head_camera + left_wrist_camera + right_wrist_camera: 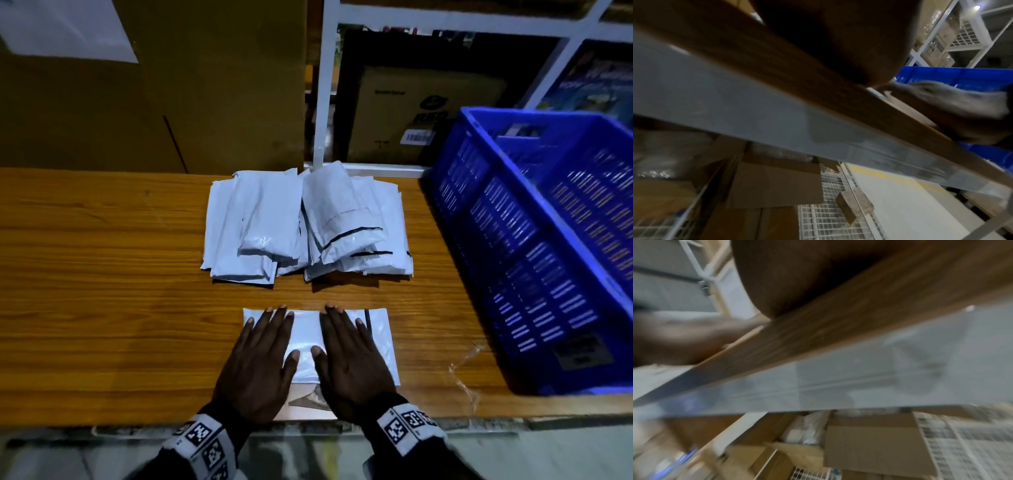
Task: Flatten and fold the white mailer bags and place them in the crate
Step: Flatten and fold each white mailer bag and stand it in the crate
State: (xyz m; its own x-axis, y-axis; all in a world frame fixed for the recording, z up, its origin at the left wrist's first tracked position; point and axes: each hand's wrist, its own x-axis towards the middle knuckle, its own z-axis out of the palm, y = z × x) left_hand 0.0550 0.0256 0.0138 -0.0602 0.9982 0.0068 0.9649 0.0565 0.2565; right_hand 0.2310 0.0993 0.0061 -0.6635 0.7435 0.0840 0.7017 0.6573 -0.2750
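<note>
Both palms, left hand and right hand, flat with fingers straight on 1 mailer bag; slick plastic, likely to slide or spring back unfolded.

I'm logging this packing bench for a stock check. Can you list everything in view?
mailer bag being flattened: one, white, near table edge, under both hands
mailer bag pile: count unclear, white, mid-table behind it
crate: one, blue, on the table's right end
table: one, wood-grain brown
cardboard boxes: several, brown, behind the table
shelf frame: one, white, behind the table
left hand: flat, fingers straight, on the bag
right hand: flat, fingers straight, on the bag
</note>
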